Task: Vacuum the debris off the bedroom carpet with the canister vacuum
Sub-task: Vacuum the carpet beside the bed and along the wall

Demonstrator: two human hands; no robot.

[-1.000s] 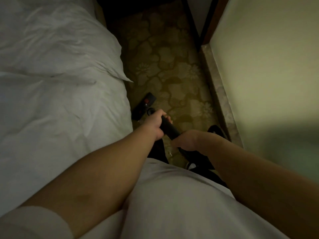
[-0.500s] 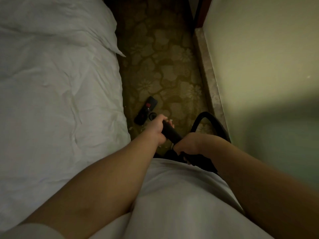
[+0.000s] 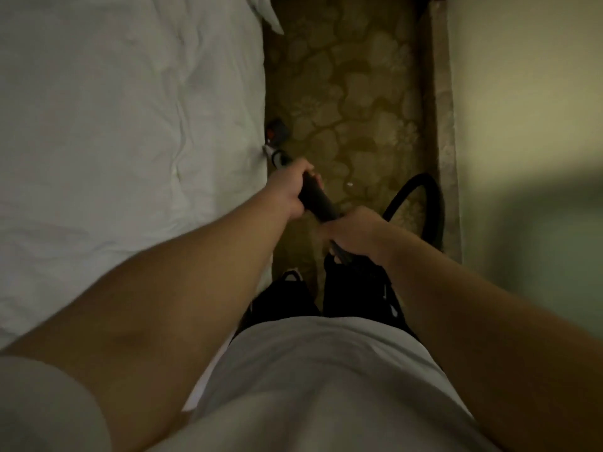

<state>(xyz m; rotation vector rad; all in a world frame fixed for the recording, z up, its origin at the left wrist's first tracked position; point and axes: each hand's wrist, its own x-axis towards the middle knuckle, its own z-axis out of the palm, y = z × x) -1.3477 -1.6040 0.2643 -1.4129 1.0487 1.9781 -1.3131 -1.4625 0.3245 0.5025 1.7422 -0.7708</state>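
- The bed (image 3: 130, 125) with its white sheet fills the left side. Its edge runs along the strip of carpet (image 3: 359, 93).
- Right at that edge, far from the person, sits the vacuum head (image 3: 277, 133). It is dark and blurry, so I only think that is what it is. A red spot shows on it.
- The left hand (image 3: 290, 190) is wrapped tight round the black wand (image 3: 318, 200). It is the front hand, the one nearer the vacuum head.
- The wand is long and thin. It slants from the person's body up and to the left, toward the bed edge.
- A white speck (image 3: 349, 184) lies on the carpet just to the right of the wand, near the left hand. To reach it, the vacuum head would likely have to swing right and come back toward the person.
- The right hand (image 3: 352, 233) grips the back end of the wand, close to the body. The two hands are a little apart.
- The black hose (image 3: 434, 210) loops up behind the right hand, near the wall (image 3: 522, 93).
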